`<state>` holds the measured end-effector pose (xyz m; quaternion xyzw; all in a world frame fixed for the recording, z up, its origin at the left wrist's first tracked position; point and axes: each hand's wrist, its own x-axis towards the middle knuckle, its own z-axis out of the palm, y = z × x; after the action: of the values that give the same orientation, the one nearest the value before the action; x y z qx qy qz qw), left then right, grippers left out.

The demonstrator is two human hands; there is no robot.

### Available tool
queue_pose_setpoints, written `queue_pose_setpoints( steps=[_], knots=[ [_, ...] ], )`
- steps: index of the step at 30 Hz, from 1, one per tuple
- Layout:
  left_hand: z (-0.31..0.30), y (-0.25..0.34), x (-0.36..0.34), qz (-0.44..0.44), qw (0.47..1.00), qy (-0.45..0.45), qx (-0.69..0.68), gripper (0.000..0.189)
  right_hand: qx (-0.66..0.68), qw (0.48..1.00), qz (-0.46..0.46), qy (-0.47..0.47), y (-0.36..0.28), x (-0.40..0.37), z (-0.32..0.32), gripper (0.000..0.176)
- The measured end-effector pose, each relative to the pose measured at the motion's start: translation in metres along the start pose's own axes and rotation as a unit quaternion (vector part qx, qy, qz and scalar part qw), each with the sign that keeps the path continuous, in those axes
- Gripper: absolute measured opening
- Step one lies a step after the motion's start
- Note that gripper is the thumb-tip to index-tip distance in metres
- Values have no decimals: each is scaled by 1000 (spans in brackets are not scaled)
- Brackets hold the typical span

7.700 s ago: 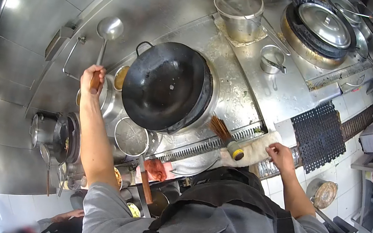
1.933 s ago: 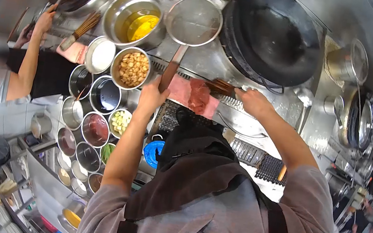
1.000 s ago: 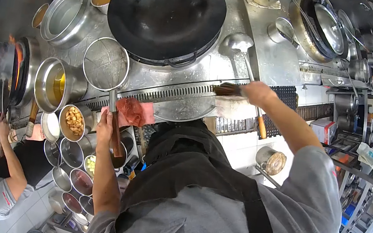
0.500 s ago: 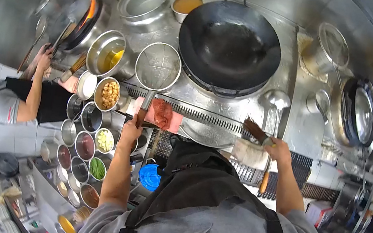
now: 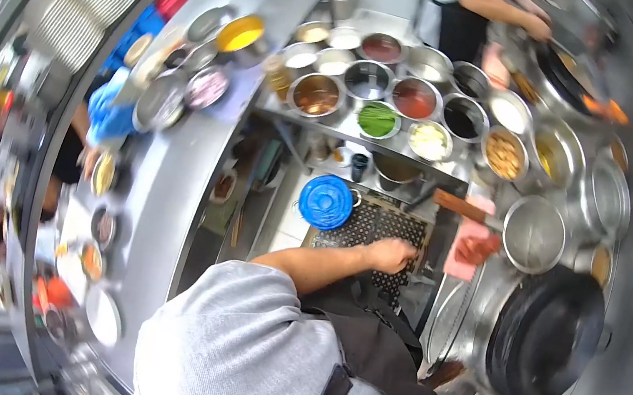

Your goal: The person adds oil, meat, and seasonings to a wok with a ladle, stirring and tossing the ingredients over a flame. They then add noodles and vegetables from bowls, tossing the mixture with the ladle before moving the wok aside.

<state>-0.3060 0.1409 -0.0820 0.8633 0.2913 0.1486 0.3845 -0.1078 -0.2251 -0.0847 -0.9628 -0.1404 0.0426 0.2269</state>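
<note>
My left hand [image 5: 392, 256] is curled into a loose fist with nothing visible in it, above the perforated floor mat [image 5: 365, 232]. To its right lies a round mesh strainer [image 5: 534, 234] with its wooden handle [image 5: 459, 206] pointing towards the pots. A pink cloth [image 5: 461, 261] with a crumpled red cloth [image 5: 478, 248] on it lies under that handle. Beside my apron [image 5: 392, 346] shows the bristle end of a brown wok brush [image 5: 444, 374]. My right hand is hidden, so its hold on the brush cannot be seen. A black wok [image 5: 545, 339] sits on the stove.
Several metal pots hold green vegetables [image 5: 378, 120], garlic [image 5: 430, 140] and brown chunks [image 5: 504, 154]. A blue round container [image 5: 326, 202] stands on the floor. A steel counter [image 5: 207, 170] runs along the left. Another person's arm [image 5: 491, 0] works near a flaming pan [image 5: 566, 77].
The view has swung left, towards the pots and counter. My left hand has let go of the strainer handle and moved away from it. My right hand has gone out of sight.
</note>
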Motion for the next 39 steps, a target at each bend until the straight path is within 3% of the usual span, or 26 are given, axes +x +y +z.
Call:
queue_pose_setpoints(
  steps=[2,3,5,7,8,11,14,15,16,17,18,19,20,21,22,23,24,25,26,28,30,31,32,34,38,39],
  knots=[
    [7,-35,-54,-156,970,-182,50,31,-24,999,-20,4,-7,19,-6,50],
    [17,-65,-76,-147,915,-342,158,31,-34,999,-29,8,-10,26,-6,49],
    [12,-107,-139,-315,890,-308,116,27,-56,997,-53,3,-9,38,-4,48],
    [-11,-130,-200,-393,895,-188,93,27,-82,994,-72,-3,-15,44,-4,47],
    [-37,-130,-224,-403,894,-181,74,28,-95,992,-82,-12,-15,45,-3,46],
    [-58,-162,-310,-521,852,34,38,32,-125,986,-102,-36,-8,40,0,44],
    [-68,-189,-391,-631,775,19,17,31,-147,982,-99,-66,12,27,-5,43],
    [-75,-181,-412,-622,782,28,25,28,-150,982,-87,-73,27,17,-11,42],
    [-36,-226,-454,-608,791,31,55,22,-155,982,-70,-83,44,-1,-17,42],
    [-43,-223,-468,-489,840,-161,168,25,-155,983,-48,-90,59,-23,-25,41],
    [-44,-196,-480,-533,832,-74,137,29,-152,983,-23,-97,74,-46,-27,41],
    [-21,-231,-506,-536,821,-165,106,31,-151,982,-8,-112,82,-61,-21,40],
    [26,-286,-542,-355,870,-280,196,33,-165,977,1,-134,99,-75,-17,40],
    [-11,-260,-523,-239,941,-154,183,35,-66,993,96,-32,27,-106,-35,32],
    [-23,-258,-522,-106,975,-36,191,38,-37,998,42,12,12,-118,-36,37],
    [-28,-289,-536,-232,951,-155,134,36,-21,998,-20,52,10,-121,-36,42],
    [-39,-307,-527,-255,932,-218,140,35,76,986,104,102,18,-109,-19,42],
    [-54,-311,-509,-244,923,-258,150,33,21,983,143,111,8,-99,-19,42],
    [-64,-316,-485,-217,920,-283,165,31,5,978,136,155,11,-90,-8,43],
    [-79,-329,-438,-154,919,-309,190,28,2,981,148,125,-15,-85,-21,50],
    [-83,-327,-385,-58,927,-306,209,25,-33,976,208,57,-11,-75,-16,55],
    [-72,-331,-365,36,934,-279,221,24,-27,973,227,11,-8,-71,-16,56],
    [-84,-338,-347,-127,935,-310,118,20,-22,969,244,-38,-5,-66,-14,57],
    [-134,-269,-274,-460,856,-225,-75,14,-26,970,235,-52,-4,-64,-7,60],
    [-140,-299,-196,-495,840,-123,-186,22,-25,975,217,-45,-19,-78,-24,67],
    [-129,-316,-190,-364,905,-159,-151,25,-1,978,204,32,-16,-89,-30,64]
  ],
)
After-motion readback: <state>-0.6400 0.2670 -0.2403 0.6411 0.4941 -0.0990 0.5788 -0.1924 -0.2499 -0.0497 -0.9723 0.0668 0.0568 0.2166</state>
